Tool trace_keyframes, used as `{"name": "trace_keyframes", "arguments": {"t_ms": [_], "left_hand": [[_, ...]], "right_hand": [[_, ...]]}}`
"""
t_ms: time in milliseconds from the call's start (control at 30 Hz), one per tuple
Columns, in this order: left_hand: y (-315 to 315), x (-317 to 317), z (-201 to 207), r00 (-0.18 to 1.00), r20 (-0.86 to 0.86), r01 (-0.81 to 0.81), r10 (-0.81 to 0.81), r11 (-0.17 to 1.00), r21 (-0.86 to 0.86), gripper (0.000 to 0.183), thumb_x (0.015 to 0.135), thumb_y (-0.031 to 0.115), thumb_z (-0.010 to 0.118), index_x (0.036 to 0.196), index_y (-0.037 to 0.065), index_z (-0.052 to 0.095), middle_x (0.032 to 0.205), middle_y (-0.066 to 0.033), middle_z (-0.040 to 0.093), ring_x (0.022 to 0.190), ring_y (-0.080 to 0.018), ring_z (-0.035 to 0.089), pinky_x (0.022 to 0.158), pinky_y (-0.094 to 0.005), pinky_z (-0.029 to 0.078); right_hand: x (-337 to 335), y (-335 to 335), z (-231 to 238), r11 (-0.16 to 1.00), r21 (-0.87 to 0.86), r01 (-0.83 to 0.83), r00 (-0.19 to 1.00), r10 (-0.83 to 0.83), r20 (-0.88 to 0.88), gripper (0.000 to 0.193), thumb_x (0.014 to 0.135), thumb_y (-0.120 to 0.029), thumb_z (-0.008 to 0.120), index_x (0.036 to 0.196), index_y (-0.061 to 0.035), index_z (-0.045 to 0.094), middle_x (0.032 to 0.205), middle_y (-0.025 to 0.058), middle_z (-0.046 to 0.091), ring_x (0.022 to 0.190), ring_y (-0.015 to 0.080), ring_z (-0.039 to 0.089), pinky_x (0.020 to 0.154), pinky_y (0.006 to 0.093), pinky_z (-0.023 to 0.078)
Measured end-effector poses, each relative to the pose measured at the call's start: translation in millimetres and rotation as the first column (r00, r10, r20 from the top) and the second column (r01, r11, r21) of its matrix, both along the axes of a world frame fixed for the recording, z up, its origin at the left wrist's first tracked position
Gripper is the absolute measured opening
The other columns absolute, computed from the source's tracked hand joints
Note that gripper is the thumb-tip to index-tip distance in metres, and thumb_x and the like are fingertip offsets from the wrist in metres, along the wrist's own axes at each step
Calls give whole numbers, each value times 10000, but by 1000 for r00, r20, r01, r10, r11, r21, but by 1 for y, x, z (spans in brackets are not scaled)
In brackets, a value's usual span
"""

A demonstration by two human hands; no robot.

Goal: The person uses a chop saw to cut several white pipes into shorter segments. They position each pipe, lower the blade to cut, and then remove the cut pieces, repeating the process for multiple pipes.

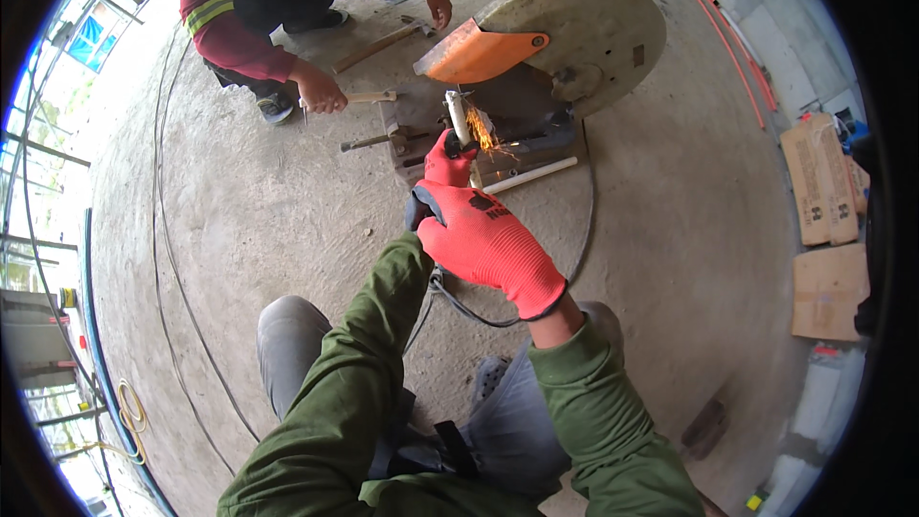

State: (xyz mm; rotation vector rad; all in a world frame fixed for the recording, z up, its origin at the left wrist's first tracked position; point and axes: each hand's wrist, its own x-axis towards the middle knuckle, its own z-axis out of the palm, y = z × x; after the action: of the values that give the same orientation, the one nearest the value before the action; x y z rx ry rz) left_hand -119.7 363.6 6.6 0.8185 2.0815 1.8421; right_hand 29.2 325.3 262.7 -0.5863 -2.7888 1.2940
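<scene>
My left hand [448, 161], in a red glove with dark fingertips, is closed around a whitish pipe or rod [458, 118] beside the saw base. Orange sparks [483, 130] spray just right of the rod. My right hand [490, 237], gloved alike, is closed across my left wrist; whatever its fingers grip is hidden. Ahead stands a large cut-off saw with a grey disc [613, 38] and an orange guard [483, 53]. Its metal base [522, 129] lies beyond my hands. Another whitish rod [532, 175] rests along the base's near edge.
A co-worker [235, 14] crouches at the far left, one hand near a wooden handle [369, 97]. A hammer [383, 43] lies beyond. Black cable [586, 239] loops right of my hands. Cardboard boxes [821, 182] stand along the right wall; orange-red tubing [718, 24] lies there too.
</scene>
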Motion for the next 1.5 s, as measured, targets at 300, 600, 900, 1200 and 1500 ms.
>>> {"name": "trace_keyframes", "arguments": {"t_ms": [300, 600, 900, 1200, 1500], "left_hand": [[0, -1, -19, 996, 67, 51, -54, 998, 34, 370, 823, 168, 841, 1152, 92, 689, 908, -51, 740, 852, -125, 665, 807, -330, 529], [1, -2, -27, 972, 193, 127, -134, 991, 48, 368, 841, 161, 833, 1169, 75, 691, 934, -18, 738, 880, -108, 660, 822, -308, 530], [-1, -3, -20, 952, 194, 227, -237, 971, 73, 302, 870, 182, 821, 1115, 66, 688, 890, 10, 702, 819, -92, 613, 773, -291, 516], [-9, -5, -10, 947, 235, 205, -217, 976, 75, 310, 870, 173, 829, 1108, 42, 679, 904, 11, 709, 841, -90, 620, 788, -278, 514], [-13, 0, -2, 935, 274, 207, -224, 974, 88, 262, 882, 154, 824, 1069, 50, 673, 894, 27, 689, 821, -74, 596, 764, -267, 504]], "right_hand": [[3, -4, -24, 990, 107, 86, 981, -66, -185, 330, 940, -242, 527, 1198, -45, 590, 1059, 277, 689, 988, 475, 677, 885, 556, 540], [3, -2, -19, 995, 62, 80, 990, -73, -117, 340, 938, -241, 526, 1203, -41, 599, 1069, 290, 685, 988, 495, 673, 892, 564, 540], [6, -1, -23, 996, 57, 61, 989, -53, -140, 359, 944, -250, 515, 1218, -31, 591, 1091, 303, 679, 989, 496, 675, 898, 563, 539], [2, 0, -18, 998, 40, 38, 998, -36, -52, 447, 944, -241, 520, 1331, -16, 531, 1163, 311, 640, 1044, 481, 651, 936, 537, 529], [3, -2, -3, 1000, 22, 5, 1000, -5, 22, 694, 921, -148, 539, 1497, 119, 261, 1364, 409, 432, 1298, 476, 494, 1057, 448, 458]]}}
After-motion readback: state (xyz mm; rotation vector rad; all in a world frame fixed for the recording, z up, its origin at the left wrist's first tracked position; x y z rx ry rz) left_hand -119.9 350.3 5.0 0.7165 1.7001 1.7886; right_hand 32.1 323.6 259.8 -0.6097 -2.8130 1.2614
